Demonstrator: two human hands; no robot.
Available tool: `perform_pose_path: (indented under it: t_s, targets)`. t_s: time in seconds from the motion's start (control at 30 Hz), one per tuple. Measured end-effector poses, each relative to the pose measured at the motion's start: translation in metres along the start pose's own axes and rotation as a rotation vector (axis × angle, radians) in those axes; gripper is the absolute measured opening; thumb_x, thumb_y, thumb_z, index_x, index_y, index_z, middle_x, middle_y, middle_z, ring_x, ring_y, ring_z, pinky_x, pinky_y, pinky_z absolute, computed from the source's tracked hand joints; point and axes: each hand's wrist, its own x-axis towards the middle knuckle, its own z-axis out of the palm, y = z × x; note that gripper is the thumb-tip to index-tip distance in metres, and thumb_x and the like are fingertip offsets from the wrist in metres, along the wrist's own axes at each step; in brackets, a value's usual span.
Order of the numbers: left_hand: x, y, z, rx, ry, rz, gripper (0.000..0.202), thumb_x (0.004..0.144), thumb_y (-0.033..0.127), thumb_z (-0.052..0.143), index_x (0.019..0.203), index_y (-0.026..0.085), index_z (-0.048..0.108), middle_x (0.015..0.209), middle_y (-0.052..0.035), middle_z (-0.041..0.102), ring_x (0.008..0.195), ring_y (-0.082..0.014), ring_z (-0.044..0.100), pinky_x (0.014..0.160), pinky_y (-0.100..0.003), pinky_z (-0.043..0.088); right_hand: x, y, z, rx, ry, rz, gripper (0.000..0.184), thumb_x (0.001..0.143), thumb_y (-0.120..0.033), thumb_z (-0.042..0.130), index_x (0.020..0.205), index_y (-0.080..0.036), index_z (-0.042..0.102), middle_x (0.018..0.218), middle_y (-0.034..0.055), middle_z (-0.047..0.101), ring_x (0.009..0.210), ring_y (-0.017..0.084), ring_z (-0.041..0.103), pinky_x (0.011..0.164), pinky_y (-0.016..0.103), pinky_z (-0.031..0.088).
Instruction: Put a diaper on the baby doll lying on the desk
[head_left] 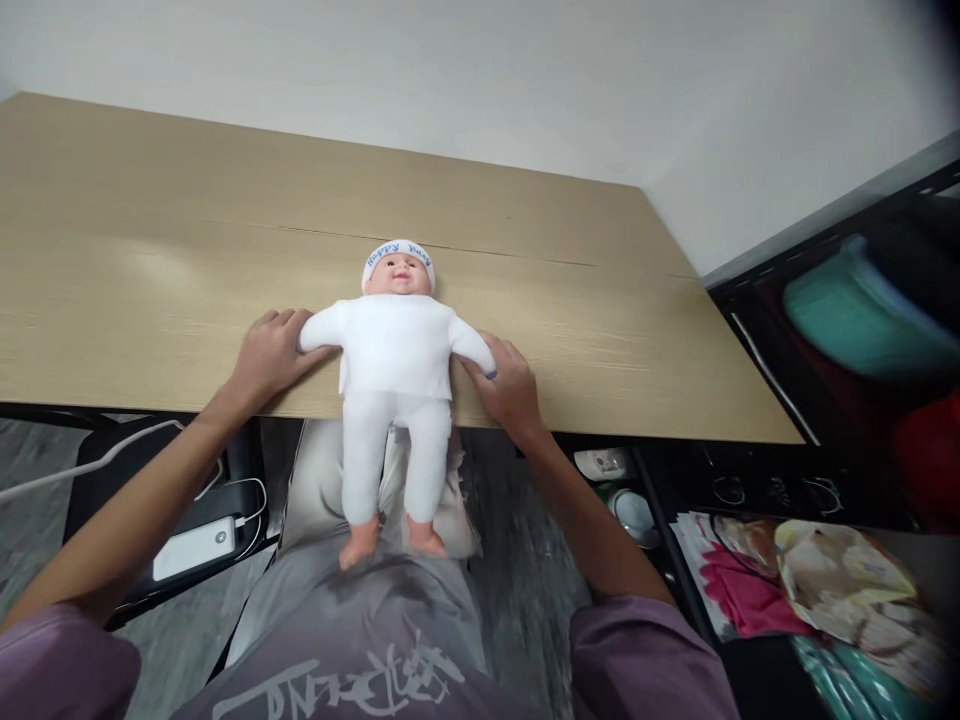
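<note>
A baby doll point(396, 345) in a white long-sleeved top, white trousers and a white cap lettered in blue lies face up. Its head and body rest on the wooden table point(600, 330), while its legs reach past the front edge toward my lap. My left hand point(271, 348) is closed around the end of the sleeve at the left of the view. On the other side, my right hand point(508, 385) grips the opposite sleeve end. Both doll arms are spread outward. The doll's hands are hidden in the sleeves and my fingers.
A white power bank point(195, 548) with a cable lies on a black surface at lower left. To the right, a shelf holds a pink cloth point(742, 590), plastic bags point(840, 575) and a round lidded container point(634, 512). A teal item point(862, 310) sits farther up.
</note>
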Motion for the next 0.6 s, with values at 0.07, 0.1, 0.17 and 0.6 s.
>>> perform_pose_path:
  t_s: [0.07,0.1,0.17,0.6]
  targets:
    - [0.024,-0.008,0.005,-0.015,0.013,-0.007,0.066,0.100,0.082,0.059,0.121,0.022,0.074,0.118,-0.0190,0.080,0.113,-0.0430,0.072,0.101,-0.051,0.053,0.025,0.009,0.010,0.004,0.005,-0.002,0.060,0.116,-0.067,0.055,0.153,-0.023,0.070,0.140,0.0168,0.079,0.127,0.039,0.073,0.112,0.055,0.061]
    - [0.036,-0.012,0.008,-0.030,0.028,-0.023,0.067,0.098,0.083,0.060,0.121,0.022,0.073,0.119,-0.0186,0.080,0.114,-0.0430,0.072,0.100,-0.051,0.053,0.037,0.013,0.015,0.005,0.004,-0.003,0.061,0.116,-0.068,0.055,0.153,-0.023,0.070,0.141,0.0168,0.079,0.128,0.039,0.073,0.113,0.055,0.061]
    - [0.058,-0.019,0.015,-0.057,0.072,-0.065,0.069,0.096,0.085,0.061,0.122,0.022,0.073,0.120,-0.0188,0.079,0.116,-0.0438,0.071,0.098,-0.050,0.052,0.063,0.020,0.024,0.005,-0.011,-0.005,0.061,0.116,-0.067,0.054,0.154,-0.023,0.069,0.141,0.0164,0.079,0.129,0.038,0.072,0.114,0.054,0.060]
    - [0.196,-0.060,0.053,-0.114,0.218,-0.137,0.076,0.095,0.090,0.060,0.126,0.021,0.070,0.126,-0.0216,0.078,0.124,-0.0472,0.069,0.109,-0.053,0.049,0.203,0.052,0.083,-0.083,0.052,0.003,0.069,0.117,-0.074,0.041,0.152,-0.019,0.065,0.144,0.0209,0.075,0.132,0.039,0.069,0.116,0.054,0.057]
